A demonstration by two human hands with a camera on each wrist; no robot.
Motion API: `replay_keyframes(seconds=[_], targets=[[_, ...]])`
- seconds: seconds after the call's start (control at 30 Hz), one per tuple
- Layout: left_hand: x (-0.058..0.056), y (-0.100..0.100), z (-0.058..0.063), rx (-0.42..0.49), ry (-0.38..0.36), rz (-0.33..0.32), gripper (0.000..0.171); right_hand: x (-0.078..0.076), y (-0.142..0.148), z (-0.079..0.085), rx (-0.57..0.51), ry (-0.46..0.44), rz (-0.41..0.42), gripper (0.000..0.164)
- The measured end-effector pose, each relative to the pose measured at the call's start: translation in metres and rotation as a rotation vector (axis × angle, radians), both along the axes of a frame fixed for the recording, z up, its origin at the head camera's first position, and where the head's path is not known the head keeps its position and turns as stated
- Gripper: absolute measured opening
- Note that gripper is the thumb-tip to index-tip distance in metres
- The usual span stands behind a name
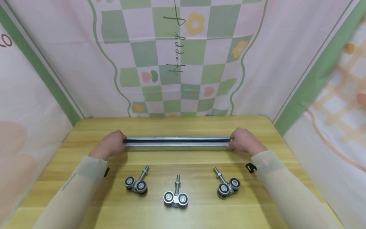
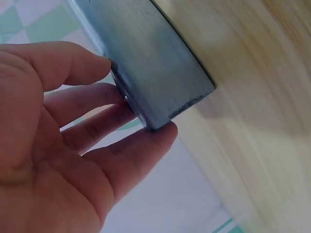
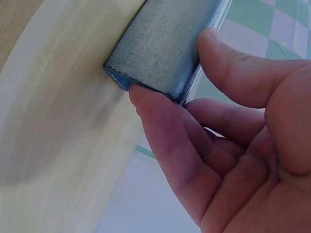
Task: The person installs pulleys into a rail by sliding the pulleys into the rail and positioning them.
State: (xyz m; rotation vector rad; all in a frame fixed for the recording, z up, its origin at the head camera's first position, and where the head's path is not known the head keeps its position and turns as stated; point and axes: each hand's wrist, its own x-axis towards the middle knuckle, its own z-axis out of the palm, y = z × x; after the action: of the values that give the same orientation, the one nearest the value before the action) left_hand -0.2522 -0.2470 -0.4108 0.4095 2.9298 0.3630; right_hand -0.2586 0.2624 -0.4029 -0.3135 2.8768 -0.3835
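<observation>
A long steel channel rail (image 1: 177,144) lies crosswise near the back of the wooden table, its slotted side facing up. Whether it rests on the wood or hangs slightly above, I cannot tell. My left hand (image 1: 112,143) grips its left end; in the left wrist view the thumb and fingers (image 2: 141,150) are on the rail's edge and end. At the other end my right hand (image 1: 244,140) holds it, thumb on the side and a finger (image 3: 163,119) at the hollow opening. Three wheeled roller hangers with threaded bolts, left (image 1: 136,184), middle (image 1: 175,197) and right (image 1: 227,186), lie nearer me.
The wooden table (image 1: 200,216) narrows toward its back edge. Printed fabric (image 1: 194,63) hangs behind it, with more cloth on both sides. Small black pieces (image 1: 251,168) show beside both sleeves.
</observation>
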Motion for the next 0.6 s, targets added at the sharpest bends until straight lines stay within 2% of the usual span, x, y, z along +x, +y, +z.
replay_keyframes(seconds=[0.2,0.23,0.3,0.37,0.5,0.6], targets=[[-0.0034,-0.0055,-0.0019,-0.011,0.071,-0.053,0.007,-0.0003,-0.0006,-0.0005,-0.014,-0.012,-0.016,0.025],[-0.0035,-0.0063,-0.0014,-0.015,0.081,-0.052,0.008,-0.0005,-0.0006,-0.0007,-0.017,-0.012,-0.018,0.025],[-0.0037,-0.0078,-0.0003,-0.021,0.093,-0.046,0.021,-0.0003,-0.0006,-0.0003,-0.025,-0.01,-0.02,0.025],[-0.0041,-0.0082,0.0007,-0.029,0.088,-0.048,0.023,-0.0003,-0.0003,0.0,-0.023,-0.006,-0.016,0.026],[-0.0054,-0.0069,0.001,-0.041,0.058,-0.057,0.009,-0.0002,0.0004,0.0015,-0.018,-0.008,-0.01,0.027],[-0.0072,-0.0054,0.0005,-0.059,0.041,-0.057,0.017,0.0003,0.0014,0.0021,-0.02,-0.013,-0.013,0.027]])
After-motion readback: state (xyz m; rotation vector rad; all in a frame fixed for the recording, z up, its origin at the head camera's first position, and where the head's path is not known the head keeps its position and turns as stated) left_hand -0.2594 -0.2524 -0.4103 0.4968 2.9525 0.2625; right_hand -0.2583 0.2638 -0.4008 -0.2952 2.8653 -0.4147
